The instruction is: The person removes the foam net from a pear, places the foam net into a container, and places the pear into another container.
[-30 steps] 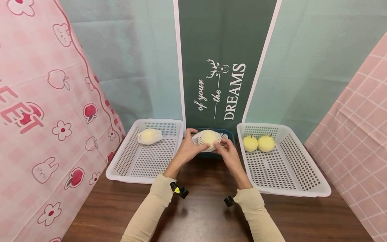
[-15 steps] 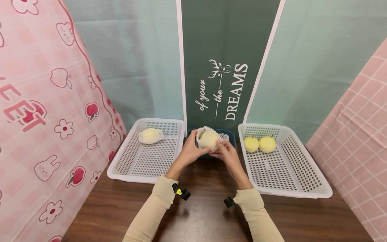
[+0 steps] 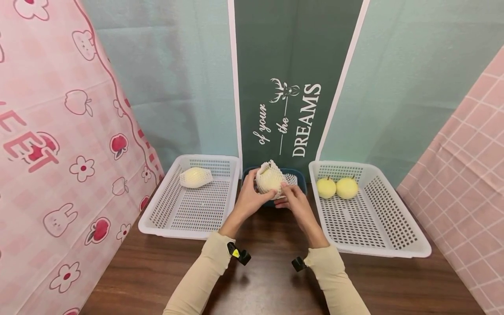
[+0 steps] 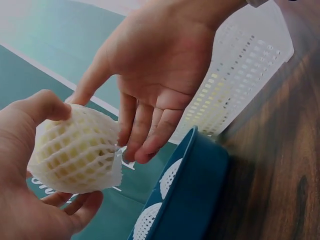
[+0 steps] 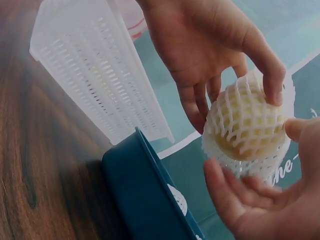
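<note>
A yellow round pear [image 3: 269,180] in a white foam net [image 4: 82,150] is held above a dark blue tub [image 4: 205,187]. My left hand [image 3: 247,197] grips it from the left, the thumb in front and fingers curled round the far side. My right hand [image 3: 297,203] is at the pear's lower right; its thumb [image 5: 296,129] presses the net and its fingers hold near the net's edge. The net's open end points up and away in the head view. More white foam nets [image 3: 290,178] lie in the tub, partly hidden by my hands.
In the left white basket [image 3: 173,234] lies one netted pear [image 3: 195,177]. Two bare pears [image 3: 336,188] sit at the back of the right white basket [image 3: 387,252]. Behind stands a green curtain [image 3: 293,43]; the table [image 3: 267,280] is dark wood.
The netted pear has been turned more upright, its open net end now facing up. The left hand has shifted round it, and the right hand stays at its lower right.
</note>
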`<state>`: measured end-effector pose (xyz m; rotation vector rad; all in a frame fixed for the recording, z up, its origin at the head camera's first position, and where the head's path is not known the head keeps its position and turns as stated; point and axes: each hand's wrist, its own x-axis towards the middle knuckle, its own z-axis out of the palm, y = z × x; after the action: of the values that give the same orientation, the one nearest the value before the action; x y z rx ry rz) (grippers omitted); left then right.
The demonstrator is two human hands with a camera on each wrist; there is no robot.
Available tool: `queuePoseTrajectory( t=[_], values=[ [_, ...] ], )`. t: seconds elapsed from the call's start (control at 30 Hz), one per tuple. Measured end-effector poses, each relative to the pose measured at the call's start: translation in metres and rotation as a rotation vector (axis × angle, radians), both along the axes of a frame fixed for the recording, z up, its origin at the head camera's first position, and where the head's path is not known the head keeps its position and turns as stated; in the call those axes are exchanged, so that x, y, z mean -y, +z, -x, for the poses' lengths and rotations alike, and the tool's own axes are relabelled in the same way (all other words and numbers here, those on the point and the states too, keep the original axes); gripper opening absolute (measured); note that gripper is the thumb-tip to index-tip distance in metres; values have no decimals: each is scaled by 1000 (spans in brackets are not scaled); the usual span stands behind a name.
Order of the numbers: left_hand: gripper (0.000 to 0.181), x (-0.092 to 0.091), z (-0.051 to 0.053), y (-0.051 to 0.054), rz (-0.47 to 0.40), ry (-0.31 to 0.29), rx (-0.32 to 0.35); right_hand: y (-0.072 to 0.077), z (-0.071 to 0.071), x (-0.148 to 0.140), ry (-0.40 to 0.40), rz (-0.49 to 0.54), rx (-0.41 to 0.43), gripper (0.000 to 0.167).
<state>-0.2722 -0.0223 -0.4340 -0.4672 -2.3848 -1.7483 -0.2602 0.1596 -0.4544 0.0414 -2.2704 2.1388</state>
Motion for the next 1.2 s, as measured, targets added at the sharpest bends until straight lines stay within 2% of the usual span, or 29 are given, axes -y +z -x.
queuePoseTrajectory(
  t=[0.1, 0.17, 0.3, 0.4, 0.63, 0.87, 1.0, 1.2],
  values=[
    [81, -1, -1, -2, -18, 5, 0, 0, 0, 0, -48, -38, -36, 66],
    [81, -1, -1, -3, -30, 4, -3, 1, 0, -2, -50, -52, -84, 68],
    [80, -1, -3, -5, -55, -14, 5, 1, -1, -8, 8, -76, -180, 61],
    [79, -2, -4, -6, -76, -29, 20, 3, -1, -10, 50, -57, -222, 52],
    [76, -3, -6, -6, -101, -8, 36, 4, -2, -10, 37, 7, -188, 47],
    [61, -4, -6, -7, -101, -7, 38, 3, -3, -12, 39, 28, -160, 49],
    [62, -5, -6, -9, -103, -28, 38, 3, -3, -13, 25, 22, -140, 48],
    [65, -7, -7, -9, -76, -18, 40, 2, -4, -14, 10, 8, -118, 49]
  ],
)
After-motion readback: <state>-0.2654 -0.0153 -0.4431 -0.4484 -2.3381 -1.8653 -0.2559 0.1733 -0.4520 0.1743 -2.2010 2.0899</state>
